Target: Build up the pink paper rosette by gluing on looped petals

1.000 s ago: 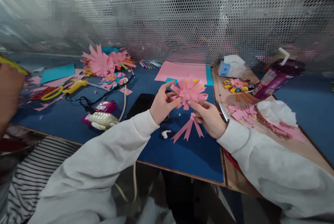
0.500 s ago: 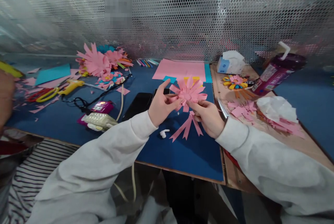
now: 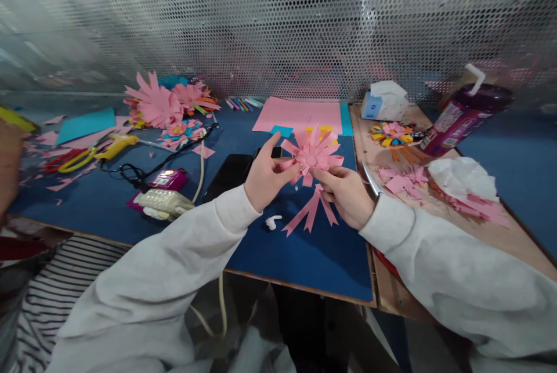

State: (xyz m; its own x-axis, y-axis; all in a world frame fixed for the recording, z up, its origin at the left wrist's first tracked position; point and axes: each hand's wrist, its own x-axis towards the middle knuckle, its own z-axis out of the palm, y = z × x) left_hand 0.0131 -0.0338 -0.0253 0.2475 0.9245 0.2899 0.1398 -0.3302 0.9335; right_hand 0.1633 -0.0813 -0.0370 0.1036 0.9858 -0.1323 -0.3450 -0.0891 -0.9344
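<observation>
A pink paper flower with many strip petals is held over the blue table between both hands. My left hand pinches its left side between thumb and fingers, the index finger raised. On the lower right edge, my right hand grips the flower with thumb and forefinger. Just below hang forked pink paper strips, close to the right fingers; whether they are joined to the flower is hidden. A white earbud lies on the table under the left wrist. Beside the left hand lies a black phone.
Pink paper sheets lie behind the hands. Finished paper flowers, scissors, a yellow glue gun and a power strip are at left. Right stand a tissue box and a purple bottle. A person sits far left.
Both hands keep their hold on the pink flower, nearly still. The whole view has shifted very slightly.
</observation>
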